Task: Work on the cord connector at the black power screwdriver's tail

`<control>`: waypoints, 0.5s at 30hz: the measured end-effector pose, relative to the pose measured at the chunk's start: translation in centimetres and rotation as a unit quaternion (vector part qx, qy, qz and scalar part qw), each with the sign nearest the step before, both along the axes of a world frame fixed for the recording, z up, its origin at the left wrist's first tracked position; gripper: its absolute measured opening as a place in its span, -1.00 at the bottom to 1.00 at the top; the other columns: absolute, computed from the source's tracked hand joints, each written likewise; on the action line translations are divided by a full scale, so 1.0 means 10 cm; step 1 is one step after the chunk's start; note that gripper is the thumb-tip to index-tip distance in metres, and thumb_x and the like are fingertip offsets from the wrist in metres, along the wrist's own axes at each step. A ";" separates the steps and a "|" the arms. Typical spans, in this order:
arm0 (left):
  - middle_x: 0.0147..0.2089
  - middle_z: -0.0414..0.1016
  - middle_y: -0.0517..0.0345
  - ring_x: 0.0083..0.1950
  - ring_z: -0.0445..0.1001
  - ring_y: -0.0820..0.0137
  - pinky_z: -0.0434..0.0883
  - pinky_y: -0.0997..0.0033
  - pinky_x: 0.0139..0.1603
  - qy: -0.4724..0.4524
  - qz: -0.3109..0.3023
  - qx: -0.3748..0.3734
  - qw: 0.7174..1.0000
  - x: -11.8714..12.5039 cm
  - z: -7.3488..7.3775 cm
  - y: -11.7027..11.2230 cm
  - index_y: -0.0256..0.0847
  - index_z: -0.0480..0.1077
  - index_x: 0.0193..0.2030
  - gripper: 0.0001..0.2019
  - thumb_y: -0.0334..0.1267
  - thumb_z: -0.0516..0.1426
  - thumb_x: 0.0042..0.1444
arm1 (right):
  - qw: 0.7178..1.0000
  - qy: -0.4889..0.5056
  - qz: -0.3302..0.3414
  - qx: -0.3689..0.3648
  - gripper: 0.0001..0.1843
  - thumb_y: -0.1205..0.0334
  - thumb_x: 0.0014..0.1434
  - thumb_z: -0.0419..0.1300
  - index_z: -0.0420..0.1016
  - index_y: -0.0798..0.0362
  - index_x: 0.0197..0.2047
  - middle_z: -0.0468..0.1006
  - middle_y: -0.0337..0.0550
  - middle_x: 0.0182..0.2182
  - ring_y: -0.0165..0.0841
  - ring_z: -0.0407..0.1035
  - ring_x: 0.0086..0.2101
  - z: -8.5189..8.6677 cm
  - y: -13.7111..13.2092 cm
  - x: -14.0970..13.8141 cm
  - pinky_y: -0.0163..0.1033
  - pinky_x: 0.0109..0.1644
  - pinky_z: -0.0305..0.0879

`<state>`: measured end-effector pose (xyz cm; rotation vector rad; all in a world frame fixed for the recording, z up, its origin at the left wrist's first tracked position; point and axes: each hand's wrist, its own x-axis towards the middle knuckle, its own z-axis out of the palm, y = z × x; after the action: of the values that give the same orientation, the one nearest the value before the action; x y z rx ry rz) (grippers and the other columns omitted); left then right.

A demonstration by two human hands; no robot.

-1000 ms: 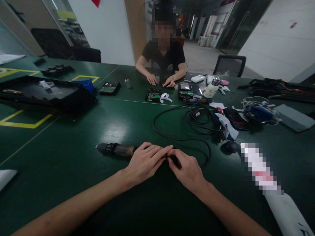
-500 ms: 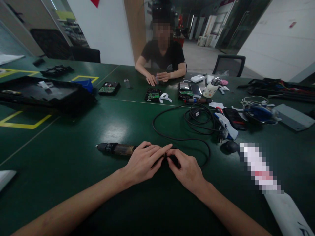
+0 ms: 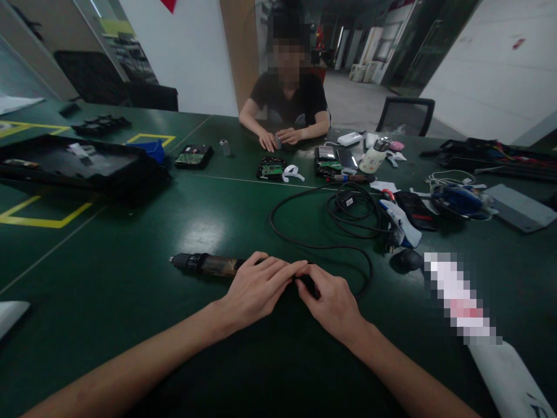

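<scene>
An electric screwdriver [image 3: 217, 265], dark with a brownish see-through middle, lies on the green table with its tip to the left. My left hand [image 3: 259, 284] is wrapped over its rear part, thumb below and fingers on top, hiding that section. My right hand [image 3: 329, 294] pinches at the rear end, where the black cable [image 3: 322, 246] leaves the tool. Its thumb and index finger almost meet my left fingertips, and the exact spot they grip is covered. From there the cable loops back to a coil in mid-table.
A person [image 3: 287, 104] sits opposite, both hands on a small grey object. Circuit-board units [image 3: 194, 157], a spray-topped bottle [image 3: 375, 155] and a blue-and-white tool [image 3: 400, 223] lie beyond the cable. A black tray [image 3: 82, 168] is at left; a white object [image 3: 509, 371] at right front.
My left index finger has lowered and moved slightly right, now touching my right fingers. The screwdriver stays in place.
</scene>
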<state>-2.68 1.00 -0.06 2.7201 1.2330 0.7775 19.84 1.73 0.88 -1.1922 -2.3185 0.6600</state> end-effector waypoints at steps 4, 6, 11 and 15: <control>0.10 0.59 0.14 0.03 0.55 0.35 0.27 0.18 0.10 -0.007 0.019 -0.004 1.000 0.04 -0.02 -0.02 -0.08 0.22 0.39 -0.60 -0.29 0.03 0.46 | 1.000 0.011 0.003 0.004 -0.87 0.30 0.41 0.15 0.44 -0.05 0.01 0.62 -0.18 -0.05 -0.28 0.57 -0.20 0.01 0.00 0.00 -0.20 -0.18 0.44; 0.08 0.59 0.15 0.02 0.55 0.35 0.27 0.18 0.10 -0.013 0.026 -0.004 1.000 0.05 -0.02 -0.03 -0.09 0.26 0.35 -0.64 -0.29 0.04 0.45 | 1.000 0.013 0.001 0.002 -0.86 0.30 0.42 0.15 0.44 -0.05 0.02 0.62 -0.18 -0.04 -0.28 0.57 -0.19 0.02 0.00 0.00 -0.20 -0.17 0.45; 0.00 0.62 0.15 -0.06 0.57 0.35 0.28 0.20 0.07 -0.019 0.030 0.008 0.999 0.03 -0.01 -0.03 -0.10 0.33 0.27 -0.70 -0.23 0.06 0.46 | 1.000 0.013 0.004 0.002 -0.84 0.30 0.43 0.14 0.43 -0.06 0.04 0.63 -0.18 -0.05 -0.28 0.57 -0.19 0.03 -0.01 -0.01 -0.18 -0.15 0.47; 0.11 0.59 0.12 0.05 0.57 0.34 0.29 0.20 0.11 -0.024 0.015 -0.003 1.000 0.01 0.03 -0.04 -0.09 0.19 0.42 -0.53 -0.23 0.09 0.41 | 1.000 0.008 0.008 0.003 -0.87 0.30 0.43 0.13 0.43 -0.06 0.00 0.62 -0.18 -0.05 -0.26 0.57 -0.17 0.02 -0.01 -0.01 -0.18 -0.14 0.46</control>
<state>-2.57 0.63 0.25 2.6672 1.2657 0.8360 19.77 1.66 1.08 -1.1634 -2.3165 0.6646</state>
